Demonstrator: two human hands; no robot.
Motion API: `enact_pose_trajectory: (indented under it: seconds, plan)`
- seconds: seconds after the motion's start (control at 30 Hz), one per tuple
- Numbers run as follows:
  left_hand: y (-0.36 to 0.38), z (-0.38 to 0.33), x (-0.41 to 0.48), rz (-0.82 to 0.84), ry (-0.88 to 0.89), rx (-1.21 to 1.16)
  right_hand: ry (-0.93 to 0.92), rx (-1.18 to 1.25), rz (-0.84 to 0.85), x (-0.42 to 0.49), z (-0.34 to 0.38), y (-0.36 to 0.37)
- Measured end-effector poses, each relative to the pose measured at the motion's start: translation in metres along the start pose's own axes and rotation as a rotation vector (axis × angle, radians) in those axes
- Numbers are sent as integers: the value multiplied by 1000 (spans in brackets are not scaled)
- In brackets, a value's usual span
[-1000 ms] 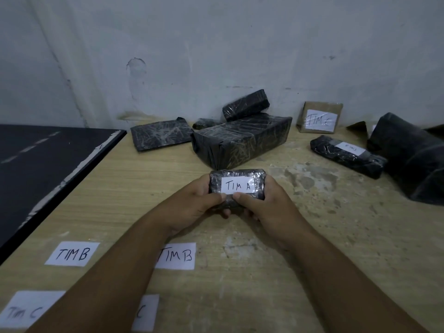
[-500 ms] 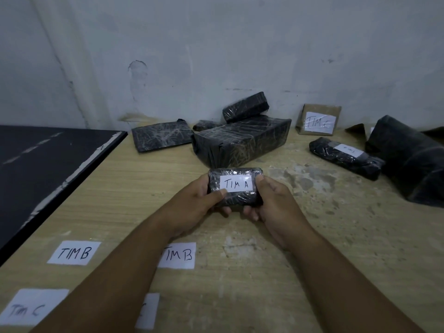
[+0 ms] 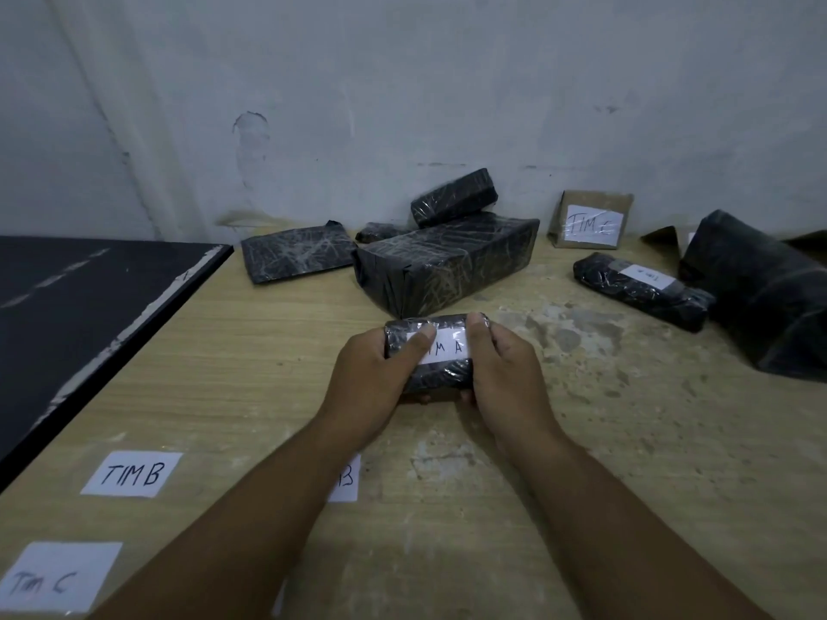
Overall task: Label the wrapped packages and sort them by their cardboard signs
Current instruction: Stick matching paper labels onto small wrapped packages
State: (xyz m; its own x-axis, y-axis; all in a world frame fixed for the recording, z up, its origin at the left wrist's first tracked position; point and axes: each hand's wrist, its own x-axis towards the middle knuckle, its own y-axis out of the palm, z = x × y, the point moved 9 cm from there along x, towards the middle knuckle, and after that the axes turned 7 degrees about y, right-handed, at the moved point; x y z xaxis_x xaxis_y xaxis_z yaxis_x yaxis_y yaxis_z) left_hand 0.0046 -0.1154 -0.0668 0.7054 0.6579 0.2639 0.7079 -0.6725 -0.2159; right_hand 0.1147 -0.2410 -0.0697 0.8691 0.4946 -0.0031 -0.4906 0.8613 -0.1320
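Head view: left hand [image 3: 367, 373] and right hand [image 3: 505, 373] reaching forward, forearms converging, both grips closing around small wrapped package [image 3: 441, 373] from either side just above wooden surface [image 3: 250, 378]. Left thumb pressing across white label [image 3: 447, 349], covering its first letters. Black plastic glinting under clear tape.

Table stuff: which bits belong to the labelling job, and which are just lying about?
Job:
small package in both hands
loose paper labels
cardboard sign
other wrapped packages

Lying about:
black board
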Motion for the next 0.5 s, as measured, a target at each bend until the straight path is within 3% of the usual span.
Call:
enact_pose_trajectory:
  seconds: [0.17,0.5]
  plan:
    - [-4,-1,4,-53,51,219,-40,3,-43,3,2,-4]
    - [-1,-1,4,-45,49,268,-15,-69,-88,4,2,-7]
